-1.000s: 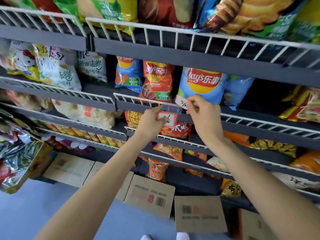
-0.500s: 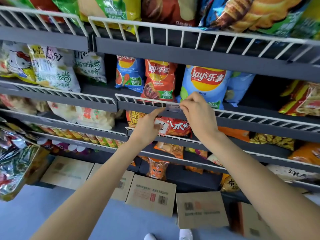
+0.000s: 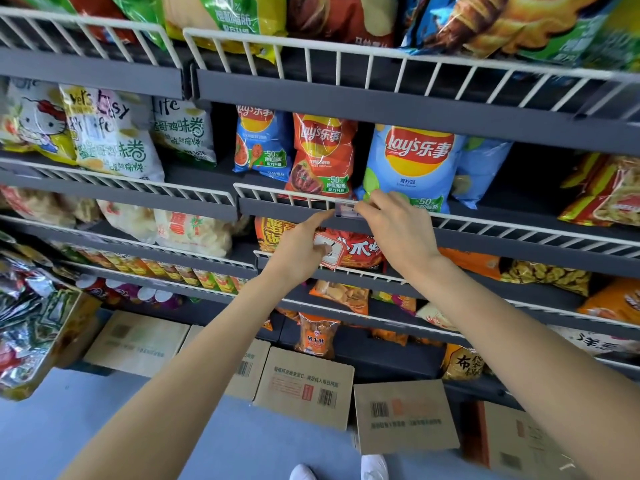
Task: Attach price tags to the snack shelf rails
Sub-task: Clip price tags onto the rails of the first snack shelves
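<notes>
Since the earlier frame, both hands had risen slightly and closed in on the grey shelf rail, and the tag had gone from hanging below the rail to lying against its front. Left hand had its forefinger extended to the left end of the small price tag, the other fingers curled round a red-and-white card. Right hand pinched the tag's right end between thumb and fingers, pressing it on the rail. Directly above stood a blue Lay's bag and an orange Lay's bag, behind a white wire fence. Cardboard boxes lay on the floor below.
</notes>
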